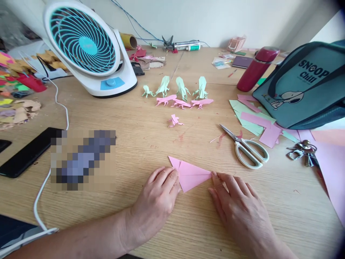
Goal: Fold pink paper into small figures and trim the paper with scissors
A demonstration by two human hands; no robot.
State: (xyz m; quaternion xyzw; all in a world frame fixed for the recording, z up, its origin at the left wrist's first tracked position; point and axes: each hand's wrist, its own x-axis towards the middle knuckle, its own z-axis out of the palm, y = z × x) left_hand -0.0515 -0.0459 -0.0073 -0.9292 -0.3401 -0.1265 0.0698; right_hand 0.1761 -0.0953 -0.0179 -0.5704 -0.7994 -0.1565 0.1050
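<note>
A folded pink paper (pixel 190 174), shaped like a pointed kite, lies flat on the wooden table (pixel 151 144) in front of me. My left hand (pixel 159 198) rests on the table with its fingertips pressing the paper's left edge. My right hand (pixel 237 205) lies flat with a fingertip on the paper's right tip. Both hands have fingers extended. Further back stand several small green origami figures (pixel 183 88) and pink ones (pixel 183 102), with one small pink piece (pixel 175 121) closer.
White-handled scissors (pixel 246 149) lie to the right, beside pink and green paper scraps (pixel 256 122), keys (pixel 300 151) and a Snoopy bag (pixel 304 86). A red bottle (pixel 256 70), a desk fan (pixel 88 50) with a white cable (pixel 43 187), and a black phone (pixel 27 153) are about.
</note>
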